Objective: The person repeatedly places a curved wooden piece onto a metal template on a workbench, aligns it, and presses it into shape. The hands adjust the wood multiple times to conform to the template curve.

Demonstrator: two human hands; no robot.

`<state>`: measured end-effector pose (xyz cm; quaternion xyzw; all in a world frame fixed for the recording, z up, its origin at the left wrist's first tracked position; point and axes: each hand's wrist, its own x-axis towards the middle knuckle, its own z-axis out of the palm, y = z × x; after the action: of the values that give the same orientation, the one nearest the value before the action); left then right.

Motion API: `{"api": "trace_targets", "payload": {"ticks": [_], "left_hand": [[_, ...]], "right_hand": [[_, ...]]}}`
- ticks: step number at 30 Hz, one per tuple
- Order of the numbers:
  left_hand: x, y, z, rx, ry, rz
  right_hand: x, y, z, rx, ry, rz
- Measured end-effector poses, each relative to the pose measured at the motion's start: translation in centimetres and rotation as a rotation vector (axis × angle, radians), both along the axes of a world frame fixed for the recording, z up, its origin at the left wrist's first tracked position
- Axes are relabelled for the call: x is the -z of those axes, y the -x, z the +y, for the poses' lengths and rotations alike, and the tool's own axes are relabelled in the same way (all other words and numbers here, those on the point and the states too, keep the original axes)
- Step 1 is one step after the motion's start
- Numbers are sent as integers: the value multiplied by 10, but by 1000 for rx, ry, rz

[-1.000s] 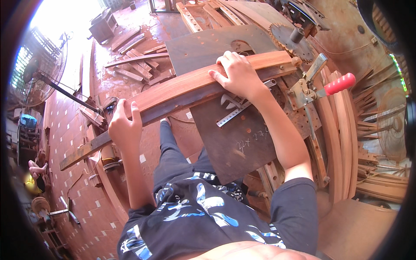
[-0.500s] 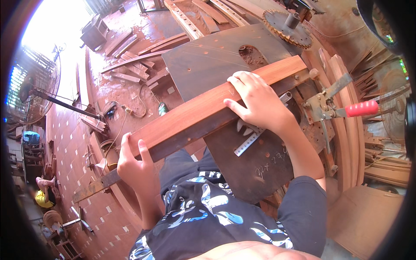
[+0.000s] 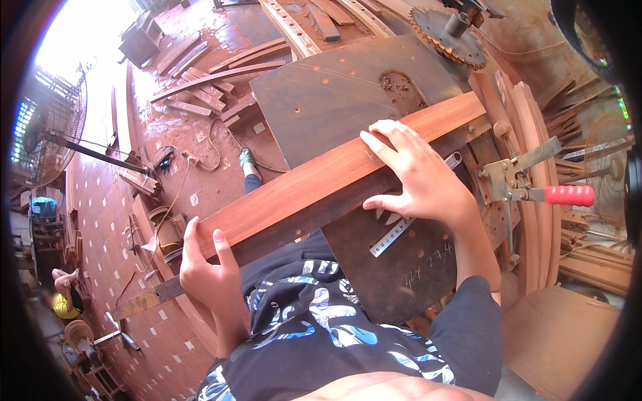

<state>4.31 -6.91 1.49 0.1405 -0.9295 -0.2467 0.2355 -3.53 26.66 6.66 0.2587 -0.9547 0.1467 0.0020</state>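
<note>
A long reddish wooden board (image 3: pixel 334 170) lies aslant along a dark metal fence (image 3: pixel 304 224) over the grey metal machine table (image 3: pixel 307 100). My left hand (image 3: pixel 210 267) grips the board's near left end, its fingertips and thumb at the end edges. Over the right half of the board is my right hand (image 3: pixel 424 174), fingers spread and fingertips at the board's top face. Its thumb stands apart, below the fence. Close to that thumb lies a metal ruler (image 3: pixel 390 237), partly hidden under the hand. A wrench-like tool (image 3: pixel 453 160) shows beyond the wrist.
A toggle clamp with a red handle (image 3: pixel 568 195) stands at the right. A toothed saw blade (image 3: pixel 451 37) sits at the far right. Wood offcuts (image 3: pixel 200 90) and a cable (image 3: pixel 212 150) lie on the tiled floor. A fan (image 3: pixel 53 127) and another person (image 3: pixel 67 294) are at the left.
My right hand has shifted right along the board and its fingers have spread, the thumb moving away from the board. The left hand stays at the end. The view has shifted slightly.
</note>
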Motion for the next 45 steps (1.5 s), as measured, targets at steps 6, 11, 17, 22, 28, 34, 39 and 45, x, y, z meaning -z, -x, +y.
{"api": "trace_targets", "payload": {"ticks": [6,11,17,22,28,34,39,45], "left_hand": [[-5,3,8,-49,24,7],[10,5,2,-62,62,70],[19,9,-5,-64,105,122],[24,15,-7,-73,144,157],[27,18,-11,-106,167,140],[28,19,-13,-147,177,118],[27,21,-13,-140,191,117],[33,27,-19,-162,238,133]], "right_hand": [[7,3,9,-26,23,27],[13,3,12,-28,24,39],[24,10,11,-26,20,138],[29,19,10,-6,34,176],[31,23,7,27,45,191],[31,19,0,93,40,231],[36,25,5,83,141,261],[34,27,5,80,208,262]]}}
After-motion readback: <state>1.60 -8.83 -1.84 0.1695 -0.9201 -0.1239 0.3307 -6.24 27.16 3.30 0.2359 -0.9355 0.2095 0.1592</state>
